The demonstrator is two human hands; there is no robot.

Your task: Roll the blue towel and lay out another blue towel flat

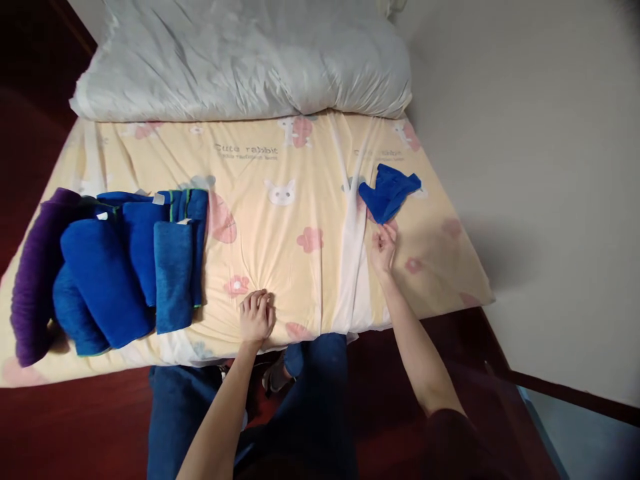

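From the head camera, the right hand (384, 248) stretches out over the yellow sheet (280, 247) of the bed, its fingertips loosely curled and empty, just short of a small blue cloth (389, 191) that lies crumpled near the bed's right side; the arm is extended because the cloth sits farther up the mattress than the edge where the person stands. The left hand (257, 315) rests on the sheet near the front edge, fingers curled under and gripping nothing, seemingly as a prop for the lean forward. Well apart on the left lie folded blue towels (131, 267), overlapping one another in a row, with a purple towel (36, 280) touching their outer side. A white duvet (240, 60) is bunched across the head of the bed.
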